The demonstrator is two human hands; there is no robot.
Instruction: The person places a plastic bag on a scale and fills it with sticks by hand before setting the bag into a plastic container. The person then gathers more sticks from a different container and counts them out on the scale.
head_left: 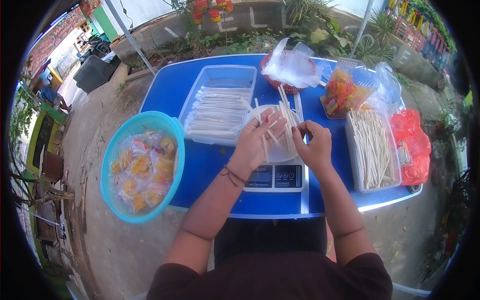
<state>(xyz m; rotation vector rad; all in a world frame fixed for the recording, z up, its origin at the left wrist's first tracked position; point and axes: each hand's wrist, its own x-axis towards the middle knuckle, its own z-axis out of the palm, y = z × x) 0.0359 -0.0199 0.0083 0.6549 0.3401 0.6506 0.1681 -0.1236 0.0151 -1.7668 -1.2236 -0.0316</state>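
Note:
My left hand [257, 135] holds a few pale sticks [265, 131] crossing its palm and fingers, over a round bowl [280, 154] on a white digital scale [295, 177]. More sticks [285, 107] stand in the bowl between my hands. My right hand [313, 142] is at the bowl's right side, thumb and fingertips pinched together near these sticks; what they hold, if anything, is too small to make out. Left of the bowl lies a clear tray [188, 112] of wrapped white bundles [217, 114]. A clear box [356, 175] of loose sticks [371, 147] stands at the right.
A turquoise basin [107, 187] of bagged orange snacks is at the left. Behind the bowl, a red basket [268, 80] holds plastic bags. A tub of orange packets [342, 92] and a red bag [415, 165] lie right on the blue table [200, 175]. A person [49, 95] is far left.

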